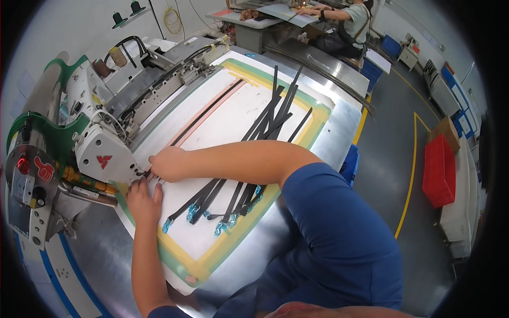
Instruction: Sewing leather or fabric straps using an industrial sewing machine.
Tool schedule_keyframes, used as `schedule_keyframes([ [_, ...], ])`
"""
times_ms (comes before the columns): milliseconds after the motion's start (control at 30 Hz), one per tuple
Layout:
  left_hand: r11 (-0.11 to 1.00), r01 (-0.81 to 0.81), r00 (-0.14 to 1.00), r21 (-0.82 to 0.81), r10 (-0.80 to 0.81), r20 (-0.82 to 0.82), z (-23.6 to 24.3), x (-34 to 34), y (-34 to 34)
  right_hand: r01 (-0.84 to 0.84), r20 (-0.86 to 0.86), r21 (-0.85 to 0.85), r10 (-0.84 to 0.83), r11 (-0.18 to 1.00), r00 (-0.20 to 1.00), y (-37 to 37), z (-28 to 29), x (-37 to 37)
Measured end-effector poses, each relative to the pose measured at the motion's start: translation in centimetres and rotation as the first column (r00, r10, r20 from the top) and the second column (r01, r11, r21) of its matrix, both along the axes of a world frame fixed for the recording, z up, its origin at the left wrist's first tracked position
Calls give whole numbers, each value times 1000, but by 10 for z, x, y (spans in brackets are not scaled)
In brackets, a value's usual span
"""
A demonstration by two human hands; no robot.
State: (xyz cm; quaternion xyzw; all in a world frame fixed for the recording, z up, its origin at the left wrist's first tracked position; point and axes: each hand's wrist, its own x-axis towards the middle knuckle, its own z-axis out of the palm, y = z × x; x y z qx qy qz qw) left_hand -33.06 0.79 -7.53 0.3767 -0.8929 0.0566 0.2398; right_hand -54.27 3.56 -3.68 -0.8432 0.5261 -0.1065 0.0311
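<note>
My right hand [170, 164] is curled at the near end of a long black strip [208, 112] lying in a pink-edged slot of a white board [212, 139]. Its fingertips are pressed together on the strip's end, partly hidden beside the white machine head [108, 156]. Close below, my left hand [143, 202] lies on the board with fingers stretched toward the machine head and thumb apart. Under and beyond my right forearm is a loose pile of black strips [261, 123], several with crinkled blue film [192, 213] at their near ends.
Yellow and green tape [197, 263] borders the board on a metal table [339, 139]. The machine's control panel [32, 183] stands at the left. A co-worker [352, 26] sits at another bench far off. A red bin [439, 170] stands beyond the aisle.
</note>
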Motion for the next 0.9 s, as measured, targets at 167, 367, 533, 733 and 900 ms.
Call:
schedule_keyframes([
  [167,1000,25,1000,10,-25,2,4,-2,3,25,-43,-2,-25,1000,999,4,3,-3],
  [367,1000,-11,999,-19,12,40,4,1,3,102,-45,1,-102,995,994,9,-5,-15],
  [533,996,-62,994,70,55,95,14,-2,11,132,-93,-63,-137,989,986,7,-17,-37],
  [733,989,-137,984,49,130,126,12,-7,10,172,-59,-11,-172,985,983,22,8,-42],
  [900,993,-94,993,72,89,74,9,-6,10,179,-107,14,-176,984,979,19,11,-34],
])
